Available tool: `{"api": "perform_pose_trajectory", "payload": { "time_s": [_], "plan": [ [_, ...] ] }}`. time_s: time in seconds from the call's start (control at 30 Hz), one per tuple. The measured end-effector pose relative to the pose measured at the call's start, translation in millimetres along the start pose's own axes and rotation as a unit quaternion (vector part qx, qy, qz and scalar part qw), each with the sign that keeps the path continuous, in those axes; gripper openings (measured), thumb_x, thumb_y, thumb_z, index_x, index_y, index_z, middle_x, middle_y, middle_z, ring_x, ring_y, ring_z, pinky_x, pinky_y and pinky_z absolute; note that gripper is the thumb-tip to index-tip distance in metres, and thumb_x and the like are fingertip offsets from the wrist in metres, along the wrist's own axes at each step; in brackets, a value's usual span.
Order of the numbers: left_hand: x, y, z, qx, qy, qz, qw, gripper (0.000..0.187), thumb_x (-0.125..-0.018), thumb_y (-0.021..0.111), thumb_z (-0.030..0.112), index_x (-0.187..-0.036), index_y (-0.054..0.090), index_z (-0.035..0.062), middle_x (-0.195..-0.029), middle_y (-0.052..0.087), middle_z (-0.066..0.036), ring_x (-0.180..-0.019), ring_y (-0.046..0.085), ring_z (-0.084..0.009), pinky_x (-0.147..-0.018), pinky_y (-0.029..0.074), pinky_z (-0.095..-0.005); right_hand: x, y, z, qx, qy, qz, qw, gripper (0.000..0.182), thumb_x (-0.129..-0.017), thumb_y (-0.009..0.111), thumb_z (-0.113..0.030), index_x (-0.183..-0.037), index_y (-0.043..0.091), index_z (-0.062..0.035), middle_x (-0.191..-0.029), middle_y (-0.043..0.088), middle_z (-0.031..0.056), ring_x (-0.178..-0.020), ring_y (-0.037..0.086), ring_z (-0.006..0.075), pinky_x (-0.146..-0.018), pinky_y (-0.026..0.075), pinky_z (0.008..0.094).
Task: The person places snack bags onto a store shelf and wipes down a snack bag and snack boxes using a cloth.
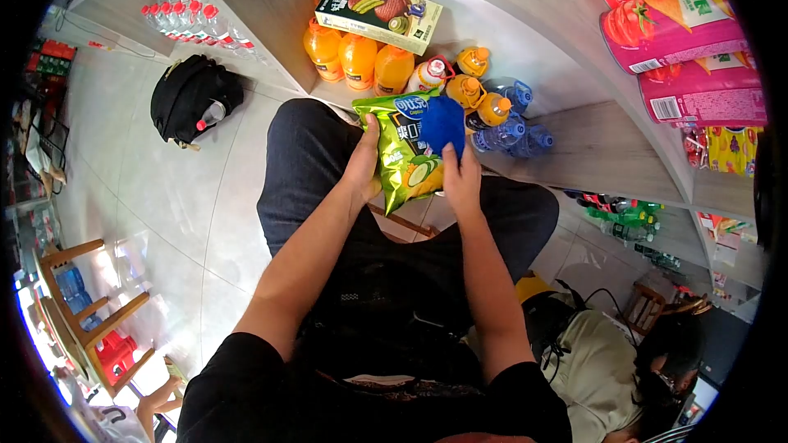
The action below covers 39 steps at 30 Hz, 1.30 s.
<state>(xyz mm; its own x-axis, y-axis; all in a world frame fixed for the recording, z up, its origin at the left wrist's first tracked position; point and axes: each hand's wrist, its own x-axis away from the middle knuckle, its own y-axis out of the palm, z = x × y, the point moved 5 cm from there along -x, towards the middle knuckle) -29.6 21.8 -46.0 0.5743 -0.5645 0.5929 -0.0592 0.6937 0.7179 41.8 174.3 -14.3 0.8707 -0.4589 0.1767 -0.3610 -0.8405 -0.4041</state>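
A green bag of chips (399, 152) with cucumber pictures is held up over my lap. My left hand (363, 162) grips its left edge, thumb on the front. At the right side, my right hand (463, 179) is closed on a blue cloth (442, 125) that lies against the front of the bag and covers part of its print. Some of the fingers of both hands are hidden behind the bag.
Ahead, a shelf holds orange juice bottles (358, 60), a boxed drink (379, 12) and blue-capped water bottles (499, 134). Pink chip bags (673, 20) are at upper right. A black backpack (195, 98) lies on the floor. Another person (599, 357) is at lower right.
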Motion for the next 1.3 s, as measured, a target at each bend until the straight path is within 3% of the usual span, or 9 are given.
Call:
{"api": "perform_pose_trajectory", "payload": {
  "time_s": [0.1,0.3,0.5,0.73,0.93,1.07,1.1,1.17,1.3],
  "plan": [
    [4.2,2.5,1.6,0.003,-0.007,0.016,1.000,0.063,-0.093,0.038,0.060,-0.129,0.048,0.0091,-0.120,0.058,-0.012,-0.108,0.058,-0.0267,-0.094,0.047,-0.0430,-3.0,-3.4,3.4,-0.045,-0.017,0.031,0.998,0.048,-0.097,0.043,-0.039,-0.122,0.053,0.0010,-0.115,0.059,0.0259,-0.105,0.056,0.0425,-0.091,0.042,0.0427],
    [6.7,1.5,6.6,0.053,-0.011,-0.005,0.999,0.059,-0.092,0.046,0.057,-0.127,0.048,0.0087,-0.115,0.061,-0.011,-0.101,0.062,-0.0267,-0.089,0.051,-0.0428,-3.2,-3.9,13.6,0.073,0.105,0.000,0.992,0.051,-0.097,0.041,-0.043,-0.115,0.056,0.0028,-0.105,0.063,0.0258,-0.098,0.059,0.0425,-0.085,0.044,0.0450],
    [14.4,14.5,3.1,-0.034,-0.007,-0.003,0.999,0.047,-0.090,0.059,0.041,-0.122,0.052,0.0066,-0.113,0.062,-0.013,-0.098,0.064,-0.0257,-0.088,0.052,-0.0401,0.0,1.1,13.1,-0.026,0.018,0.070,0.997,0.043,-0.097,0.046,-0.035,-0.107,0.057,0.0044,-0.099,0.062,0.0259,-0.093,0.058,0.0429,-0.083,0.044,0.0453],
    [-2.0,-11.3,-2.9,0.027,0.023,0.007,0.999,0.044,-0.091,0.060,0.030,-0.126,0.045,0.0079,-0.112,0.060,-0.011,-0.097,0.063,-0.0250,-0.086,0.052,-0.0421,22.7,24.1,-35.3,0.179,-0.265,0.062,0.945,0.041,-0.088,0.057,-0.026,-0.114,0.056,0.0058,-0.127,0.052,0.0256,-0.114,0.050,0.0430,-0.098,0.037,0.0500],
    [-9.0,-7.7,9.5,0.081,0.075,-0.111,0.988,0.039,-0.094,0.055,0.024,-0.128,0.048,0.0057,-0.116,0.061,-0.013,-0.100,0.062,-0.0247,-0.090,0.051,-0.0390,50.5,48.6,-72.9,0.276,-0.415,-0.091,0.862,0.051,-0.078,0.058,-0.031,-0.115,0.059,0.0042,-0.138,0.045,0.0207,-0.130,0.041,0.0354,-0.107,0.025,0.0529],
    [-7.3,-13.2,4.7,0.105,0.022,-0.024,0.994,0.035,-0.093,0.058,0.024,-0.122,0.049,0.0065,-0.110,0.063,-0.011,-0.094,0.064,-0.0243,-0.082,0.055,-0.0404,21.8,28.9,-46.4,0.212,-0.296,0.048,0.930,0.047,-0.086,0.056,-0.032,-0.122,0.057,-0.0020,-0.134,0.048,0.0199,-0.123,0.046,0.0338,-0.104,0.030,0.0491],
    [3.8,-0.8,12.3,0.045,0.071,-0.009,0.996,0.040,-0.093,0.058,0.030,-0.124,0.049,0.0067,-0.116,0.062,-0.012,-0.099,0.064,-0.0269,-0.090,0.051,-0.0435,14.5,21.8,-30.9,0.171,-0.255,0.107,0.946,0.046,-0.088,0.056,-0.031,-0.123,0.056,-0.0014,-0.132,0.050,0.0197,-0.120,0.048,0.0332,-0.103,0.033,0.0463],
    [3.5,0.3,13.1,0.041,0.075,-0.010,0.996,0.042,-0.092,0.060,0.029,-0.126,0.048,0.0065,-0.114,0.062,-0.013,-0.099,0.064,-0.0272,-0.088,0.052,-0.0441,2.0,9.5,2.3,-0.026,-0.055,0.069,0.996,0.048,-0.091,0.055,-0.034,-0.123,0.054,0.0011,-0.127,0.053,0.0179,-0.114,0.051,0.0299,-0.098,0.037,0.0393],
    [11.9,11.3,11.9,0.014,0.045,-0.010,0.999,0.042,-0.092,0.059,0.030,-0.125,0.048,0.0058,-0.115,0.062,-0.013,-0.099,0.063,-0.0268,-0.089,0.052,-0.0422,-6.5,1.2,24.9,-0.304,0.168,0.072,0.935,0.047,-0.095,0.054,-0.035,-0.119,0.055,0.0054,-0.114,0.060,0.0100,-0.100,0.055,0.0194,-0.089,0.042,0.0311]
  ]
}}
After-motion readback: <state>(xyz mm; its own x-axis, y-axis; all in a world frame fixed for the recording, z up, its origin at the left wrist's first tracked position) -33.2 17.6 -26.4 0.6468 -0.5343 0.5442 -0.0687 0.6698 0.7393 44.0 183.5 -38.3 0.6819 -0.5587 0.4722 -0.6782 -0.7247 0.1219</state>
